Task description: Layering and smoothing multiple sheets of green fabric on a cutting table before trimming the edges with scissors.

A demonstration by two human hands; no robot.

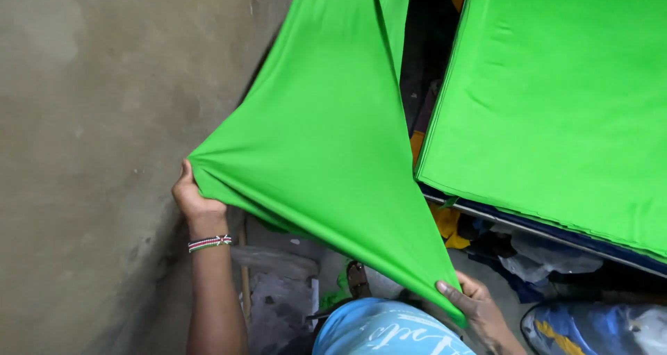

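Cloth, soft and stretchy I judge, is pinched taut at its corners between my left hand and right hand, both fingers closed on it.

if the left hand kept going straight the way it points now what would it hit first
Most likely the bare wall. The left hand points up and slightly left, its grip bunching a corner of the green cloth, and nothing else shows in that line. Depth is unclear, so it might only slide along the wall.
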